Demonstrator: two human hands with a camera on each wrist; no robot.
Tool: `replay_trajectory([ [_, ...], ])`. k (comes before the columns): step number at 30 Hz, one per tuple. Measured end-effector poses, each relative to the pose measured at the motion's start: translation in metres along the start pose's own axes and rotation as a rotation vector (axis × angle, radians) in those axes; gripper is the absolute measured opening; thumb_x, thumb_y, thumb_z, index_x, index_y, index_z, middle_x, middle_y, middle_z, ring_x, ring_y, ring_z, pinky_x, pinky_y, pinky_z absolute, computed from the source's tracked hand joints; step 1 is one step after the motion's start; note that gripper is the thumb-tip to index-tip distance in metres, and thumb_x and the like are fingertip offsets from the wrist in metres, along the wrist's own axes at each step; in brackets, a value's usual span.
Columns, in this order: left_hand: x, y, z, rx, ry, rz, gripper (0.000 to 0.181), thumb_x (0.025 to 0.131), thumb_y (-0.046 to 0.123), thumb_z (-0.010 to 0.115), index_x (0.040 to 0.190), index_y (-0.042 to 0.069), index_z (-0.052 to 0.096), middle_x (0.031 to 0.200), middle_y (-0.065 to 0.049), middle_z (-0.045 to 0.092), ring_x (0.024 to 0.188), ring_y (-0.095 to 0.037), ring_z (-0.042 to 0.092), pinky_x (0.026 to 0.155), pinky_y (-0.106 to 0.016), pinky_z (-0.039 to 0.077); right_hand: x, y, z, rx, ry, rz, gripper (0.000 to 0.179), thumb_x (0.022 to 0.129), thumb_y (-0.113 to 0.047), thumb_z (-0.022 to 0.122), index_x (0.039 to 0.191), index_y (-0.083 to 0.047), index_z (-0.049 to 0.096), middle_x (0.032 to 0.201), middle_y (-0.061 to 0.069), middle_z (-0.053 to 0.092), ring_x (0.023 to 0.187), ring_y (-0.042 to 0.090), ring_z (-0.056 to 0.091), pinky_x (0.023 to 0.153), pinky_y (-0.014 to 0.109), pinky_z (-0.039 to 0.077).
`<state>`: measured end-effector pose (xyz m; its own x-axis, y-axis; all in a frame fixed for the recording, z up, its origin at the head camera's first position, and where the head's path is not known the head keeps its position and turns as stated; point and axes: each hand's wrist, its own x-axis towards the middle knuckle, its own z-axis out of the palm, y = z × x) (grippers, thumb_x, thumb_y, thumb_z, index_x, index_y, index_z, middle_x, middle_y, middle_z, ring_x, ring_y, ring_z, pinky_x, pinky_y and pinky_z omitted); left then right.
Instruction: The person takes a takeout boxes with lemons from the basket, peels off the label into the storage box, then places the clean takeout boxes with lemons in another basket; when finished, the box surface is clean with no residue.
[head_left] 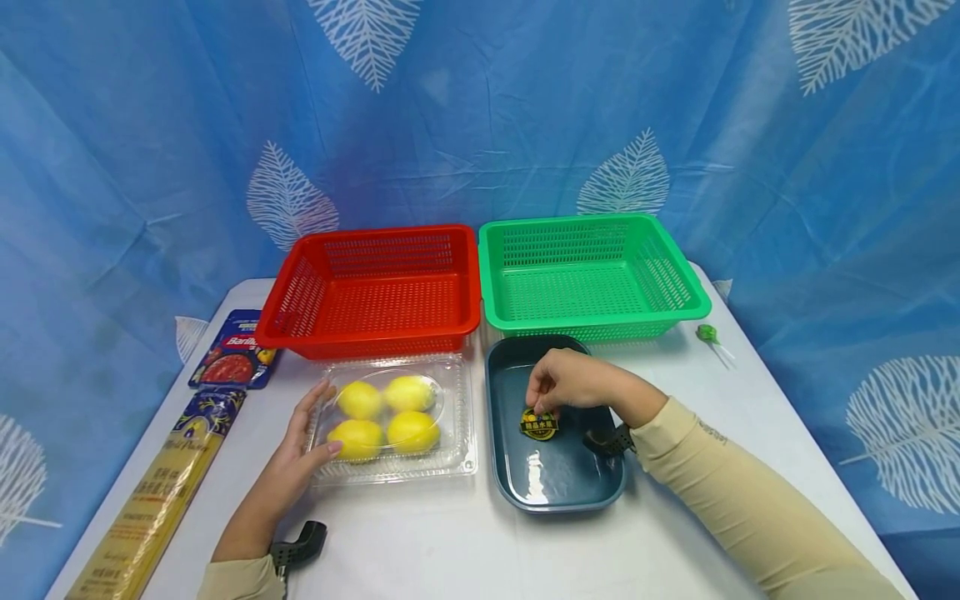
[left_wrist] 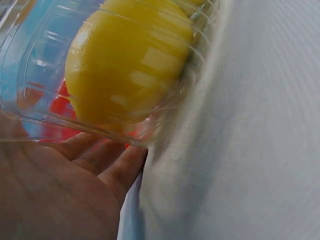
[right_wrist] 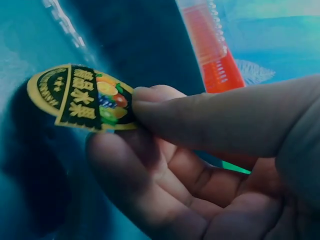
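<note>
My right hand point(head_left: 573, 383) pinches an oval black-and-gold fruit sticker point(head_left: 538, 425) between thumb and fingertips, over the dark blue baking dish point(head_left: 555, 492). In the right wrist view the sticker point(right_wrist: 80, 97) shows gold characters and printed fruit. At the left, a clear plastic clamshell box point(head_left: 457, 433) with several yellow lemons point(head_left: 412, 432) inside lies on the table. Against its left side rests my left hand point(head_left: 288, 467), fingers fairly straight along the edge and thumb over the lid. Seen from the left wrist, the fingers point(left_wrist: 122, 167) touch the box's side near a lemon point(left_wrist: 130, 60).
Behind stand a red basket point(head_left: 390, 337) and a green basket point(head_left: 592, 321), side by side. A blue sauce pouch point(head_left: 236, 350) and a long pasta packet point(head_left: 153, 500) lie along the left table edge. A green lollipop point(head_left: 707, 334) lies at the right.
</note>
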<state>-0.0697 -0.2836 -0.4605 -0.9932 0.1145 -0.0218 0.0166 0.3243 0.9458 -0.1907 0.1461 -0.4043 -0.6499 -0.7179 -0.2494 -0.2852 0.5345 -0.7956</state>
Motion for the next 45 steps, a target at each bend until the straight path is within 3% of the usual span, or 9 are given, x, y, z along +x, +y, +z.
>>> replay_trajectory([
  [11,0.001,0.001,0.001,0.009,-0.001,0.040,0.089,0.098,0.011,0.067,0.169,0.022,0.014,0.172,-0.020,0.015,0.158,-0.042,-0.003,0.113,-0.080,-0.006,0.001,-0.003,0.004,-0.174,0.039,0.048,0.012,0.088,0.007,0.080,0.086,-0.005,0.076,0.074,-0.001,0.071,0.062,0.018,0.069,0.059,0.029,0.059],
  [18,0.000,0.000,0.000,0.002,0.000,0.027,0.091,0.097,0.011,0.067,0.170,0.024,0.013,0.172,-0.019,0.015,0.158,-0.041,-0.003,0.112,-0.080,-0.006,-0.001,-0.006,0.003,-0.233,0.099,0.037,0.011,0.087,0.006,0.080,0.092,-0.003,0.077,0.080,-0.003,0.071,0.071,0.009,0.065,0.066,0.026,0.057],
  [35,0.000,0.000,0.001,-0.010,-0.007,0.051,0.089,0.097,0.009,0.065,0.169,0.020,0.014,0.171,-0.021,0.016,0.157,-0.043,-0.003,0.112,-0.080,-0.007,-0.018,-0.001,-0.006,-0.022,0.228,-0.010,0.015,0.092,-0.001,0.079,0.104,0.006,0.075,0.087,0.001,0.074,0.076,0.019,0.071,0.069,0.034,0.061],
  [40,0.001,0.001,0.001,-0.004,-0.006,0.034,0.091,0.097,0.011,0.066,0.169,0.021,0.013,0.171,-0.021,0.015,0.157,-0.043,-0.004,0.112,-0.080,-0.007,-0.024,0.003,-0.009,0.067,0.267,-0.003,0.021,0.094,-0.005,0.078,0.109,0.009,0.074,0.091,0.005,0.075,0.078,0.029,0.074,0.075,0.042,0.062],
  [45,0.001,0.001,0.001,-0.004,-0.004,0.025,0.091,0.097,0.011,0.067,0.170,0.022,0.012,0.172,-0.021,0.014,0.157,-0.043,-0.004,0.112,-0.080,-0.007,-0.031,0.008,-0.011,0.161,0.322,0.035,0.024,0.097,-0.008,0.077,0.114,0.008,0.073,0.098,0.008,0.074,0.083,0.030,0.074,0.082,0.052,0.061],
])
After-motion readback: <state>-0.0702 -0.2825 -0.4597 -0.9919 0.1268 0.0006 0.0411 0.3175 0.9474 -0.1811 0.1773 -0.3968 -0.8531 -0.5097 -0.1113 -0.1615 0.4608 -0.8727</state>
